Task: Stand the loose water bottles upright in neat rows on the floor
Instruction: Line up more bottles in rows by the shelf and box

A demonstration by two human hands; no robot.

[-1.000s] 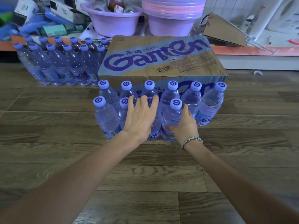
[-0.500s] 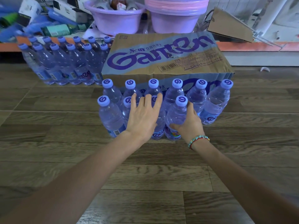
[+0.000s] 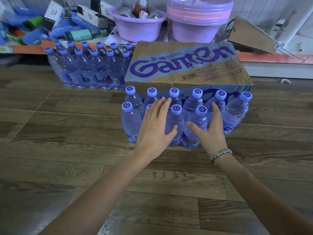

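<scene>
Clear water bottles with blue caps stand upright in two rows on the wooden floor, against a cardboard carton [image 3: 186, 68]. The back row [image 3: 197, 94] has several bottles and the front row [image 3: 130, 122] is shorter. My left hand [image 3: 155, 128] lies flat with its fingers stretched out over the second front bottle, hiding most of it. My right hand [image 3: 210, 133] is spread around the rightmost front bottle [image 3: 197, 126], thumb across its front and fingers along its right side, not clamped on it.
A second block of upright bottles [image 3: 88, 70] stands at the back left. Behind it runs a low shelf with boxes and packets [image 3: 55, 22], two purple basins [image 3: 138, 26] and a brown paper bag [image 3: 250, 36]. Bare floor [image 3: 67, 150] lies in front.
My right hand has loosened its hold on the rightmost front bottle and spread its fingers. The left hand has drawn back slightly, uncovering the third front bottle's cap.
</scene>
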